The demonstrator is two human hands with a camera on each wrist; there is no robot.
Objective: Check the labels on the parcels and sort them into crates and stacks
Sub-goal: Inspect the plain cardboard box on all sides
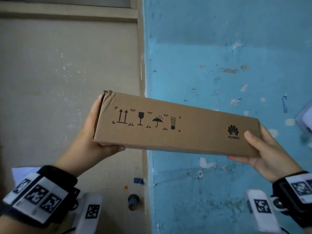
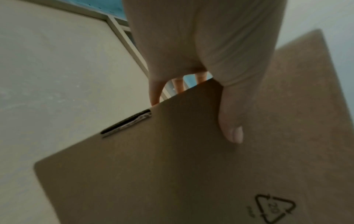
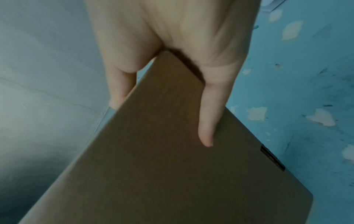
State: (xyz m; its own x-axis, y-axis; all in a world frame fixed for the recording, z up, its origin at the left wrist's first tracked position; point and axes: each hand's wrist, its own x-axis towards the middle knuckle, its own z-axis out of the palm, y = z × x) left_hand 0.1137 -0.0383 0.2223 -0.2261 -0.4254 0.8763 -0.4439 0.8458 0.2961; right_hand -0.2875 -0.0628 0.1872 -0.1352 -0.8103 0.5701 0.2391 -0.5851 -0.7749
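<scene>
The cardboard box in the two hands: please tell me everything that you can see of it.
The cardboard box is long, flat and brown, held in the air and tilted down toward the right. Its facing side carries four black handling symbols and a Huawei logo; another face shows a recycling triangle. The left end flap gapes slightly. The left hand grips one end, the right hand the other, thumbs on top.

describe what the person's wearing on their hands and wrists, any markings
Both hands, left hand and right hand, are bare, without gloves. Each wrist carries a black band: the left wrist band and right wrist band hold white plates printed with black square coded markers, and white marker-tagged blocks hang below them.
</scene>
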